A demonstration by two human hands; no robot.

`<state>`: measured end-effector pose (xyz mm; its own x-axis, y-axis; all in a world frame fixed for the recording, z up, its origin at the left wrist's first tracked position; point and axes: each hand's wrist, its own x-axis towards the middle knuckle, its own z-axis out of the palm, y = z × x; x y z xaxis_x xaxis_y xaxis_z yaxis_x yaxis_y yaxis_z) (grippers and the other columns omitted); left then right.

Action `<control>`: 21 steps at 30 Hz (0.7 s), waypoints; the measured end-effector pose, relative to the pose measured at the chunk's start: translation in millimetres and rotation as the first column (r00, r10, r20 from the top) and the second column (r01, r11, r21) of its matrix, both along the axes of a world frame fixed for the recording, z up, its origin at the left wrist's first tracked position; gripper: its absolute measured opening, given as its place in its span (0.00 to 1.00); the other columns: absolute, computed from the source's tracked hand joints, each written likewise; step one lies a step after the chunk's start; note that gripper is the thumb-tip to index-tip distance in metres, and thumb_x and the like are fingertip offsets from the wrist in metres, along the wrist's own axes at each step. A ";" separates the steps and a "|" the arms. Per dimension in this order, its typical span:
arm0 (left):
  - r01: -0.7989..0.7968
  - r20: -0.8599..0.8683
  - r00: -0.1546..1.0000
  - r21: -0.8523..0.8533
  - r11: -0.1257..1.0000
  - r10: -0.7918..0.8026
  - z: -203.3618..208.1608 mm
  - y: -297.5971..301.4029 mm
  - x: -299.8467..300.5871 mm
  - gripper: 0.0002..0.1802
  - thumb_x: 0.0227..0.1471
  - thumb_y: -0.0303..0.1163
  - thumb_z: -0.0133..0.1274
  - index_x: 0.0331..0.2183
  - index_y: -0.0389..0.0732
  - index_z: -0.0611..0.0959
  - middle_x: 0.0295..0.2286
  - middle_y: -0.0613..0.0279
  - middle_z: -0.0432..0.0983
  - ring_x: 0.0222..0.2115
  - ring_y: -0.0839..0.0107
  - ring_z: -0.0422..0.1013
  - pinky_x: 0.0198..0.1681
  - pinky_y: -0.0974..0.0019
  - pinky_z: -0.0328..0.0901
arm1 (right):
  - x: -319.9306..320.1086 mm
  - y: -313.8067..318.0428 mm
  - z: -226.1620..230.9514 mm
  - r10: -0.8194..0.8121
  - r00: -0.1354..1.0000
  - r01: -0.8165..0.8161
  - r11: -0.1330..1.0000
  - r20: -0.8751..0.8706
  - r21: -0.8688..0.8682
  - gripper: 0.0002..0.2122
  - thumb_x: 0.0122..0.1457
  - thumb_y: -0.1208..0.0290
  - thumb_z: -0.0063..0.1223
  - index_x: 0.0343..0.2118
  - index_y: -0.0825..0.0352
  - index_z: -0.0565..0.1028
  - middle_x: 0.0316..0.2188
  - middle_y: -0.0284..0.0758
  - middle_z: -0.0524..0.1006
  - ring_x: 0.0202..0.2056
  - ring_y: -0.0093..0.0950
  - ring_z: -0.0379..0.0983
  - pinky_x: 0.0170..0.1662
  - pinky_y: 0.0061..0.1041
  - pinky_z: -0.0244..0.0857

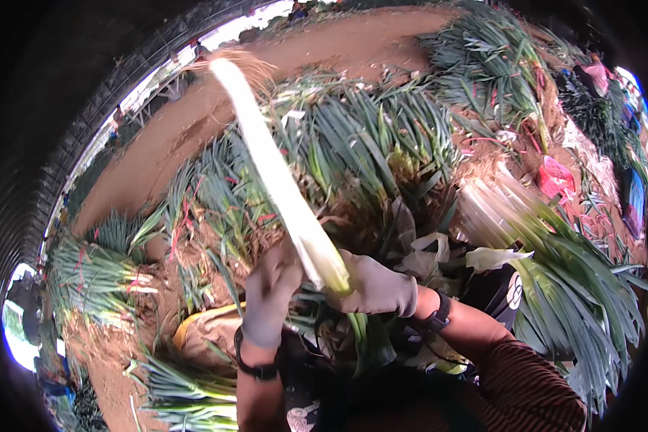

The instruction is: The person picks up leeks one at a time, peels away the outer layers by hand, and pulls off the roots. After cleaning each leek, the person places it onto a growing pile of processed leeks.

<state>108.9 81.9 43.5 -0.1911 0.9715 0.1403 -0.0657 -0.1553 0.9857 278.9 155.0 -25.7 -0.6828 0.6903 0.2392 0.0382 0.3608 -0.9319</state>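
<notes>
A long leek (277, 180) slants up and away in front of me, its thick white stem topped by a tuft of tan roots. My right hand (374, 283), in a grey glove, is closed around it where the white turns pale green. Green leaves (367, 338) hang below that grip. My left hand (270, 294), also gloved, is beside the lower stem with its fingers curled. Motion blurs those fingers, so I cannot tell whether they hold a leaf layer. To my right lies a heap of leeks (554, 252) with pale stems and roots pointing away.
Upright green leeks (360, 144) stand massed ahead. Tied bundles (97, 281) lie at the left, more leeks (187, 392) near my left forearm. A yellow-edged sack (212, 331) is beside them. Farther right are a leek pile (489, 65) and a pink-red bag (556, 178). A dirt path (345, 43) crosses behind.
</notes>
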 end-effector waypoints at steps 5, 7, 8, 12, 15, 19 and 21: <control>-0.186 -0.124 0.974 0.057 0.981 0.192 7.5 4.5 -6.8 0.11 0.56 0.31 0.58 0.35 0.31 0.82 0.29 0.67 0.77 0.30 0.81 0.69 0.35 0.74 0.65 | -20.8 -33.6 5.8 -0.123 0.991 0.110 0.970 0.047 0.218 0.35 0.44 0.64 0.65 0.52 0.75 0.59 0.27 0.51 0.76 0.33 0.48 0.77 0.36 0.39 0.70; -0.230 -0.159 0.959 0.043 0.972 0.234 18.9 1.0 -7.7 0.10 0.57 0.31 0.56 0.32 0.31 0.81 0.27 0.67 0.75 0.28 0.82 0.68 0.33 0.75 0.64 | -27.7 -47.5 1.7 -0.388 0.908 0.308 0.876 0.161 0.371 0.33 0.46 0.60 0.66 0.50 0.73 0.62 0.24 0.50 0.74 0.31 0.48 0.75 0.34 0.41 0.69; -0.236 -0.246 0.940 0.034 0.971 0.237 23.9 -1.9 -10.8 0.10 0.57 0.31 0.56 0.32 0.31 0.80 0.26 0.68 0.74 0.28 0.83 0.66 0.32 0.75 0.63 | -27.3 -48.2 0.1 -0.384 0.909 0.307 0.880 0.164 0.361 0.33 0.46 0.60 0.66 0.50 0.73 0.62 0.24 0.50 0.74 0.31 0.48 0.75 0.34 0.41 0.69; -0.163 -0.473 0.857 0.127 0.979 0.204 15.5 -4.3 -27.7 0.09 0.58 0.29 0.54 0.32 0.31 0.79 0.24 0.68 0.72 0.25 0.82 0.64 0.29 0.75 0.61 | -14.8 -26.6 -3.4 -0.136 0.952 0.086 0.979 0.274 0.186 0.22 0.51 0.66 0.60 0.44 0.72 0.66 0.23 0.50 0.74 0.30 0.48 0.74 0.32 0.38 0.68; -0.120 -0.636 0.735 0.218 0.968 0.235 21.2 -7.2 -34.4 0.05 0.56 0.25 0.53 0.32 0.32 0.79 0.24 0.68 0.71 0.25 0.82 0.63 0.29 0.74 0.62 | -6.6 -17.1 -0.7 0.078 0.996 -0.075 0.995 -0.045 0.061 0.18 0.53 0.67 0.61 0.43 0.71 0.70 0.26 0.46 0.76 0.28 0.39 0.76 0.33 0.31 0.68; -0.173 -0.515 0.819 0.194 0.966 0.250 18.7 -4.9 -32.9 0.04 0.53 0.21 0.52 0.33 0.32 0.79 0.24 0.67 0.72 0.26 0.82 0.65 0.31 0.74 0.63 | -7.5 -1.3 -18.6 0.289 0.930 -0.283 0.957 -0.228 0.058 0.15 0.57 0.70 0.60 0.45 0.69 0.74 0.31 0.34 0.80 0.33 0.15 0.70 0.39 0.23 0.68; -0.132 -0.455 0.871 0.148 0.980 0.186 16.0 -0.6 -38.8 0.08 0.48 0.17 0.51 0.34 0.31 0.79 0.27 0.66 0.74 0.28 0.80 0.68 0.32 0.73 0.65 | -2.6 6.9 -26.0 0.338 0.920 -0.354 0.934 -0.199 -0.046 0.14 0.56 0.71 0.61 0.44 0.69 0.74 0.32 0.34 0.80 0.34 0.15 0.70 0.39 0.23 0.68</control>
<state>70.1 81.3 59.5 -0.2280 0.9072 0.3535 0.4299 -0.2320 0.8726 276.3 161.9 -51.7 -0.8312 0.4410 0.3386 -0.2515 0.2449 -0.9364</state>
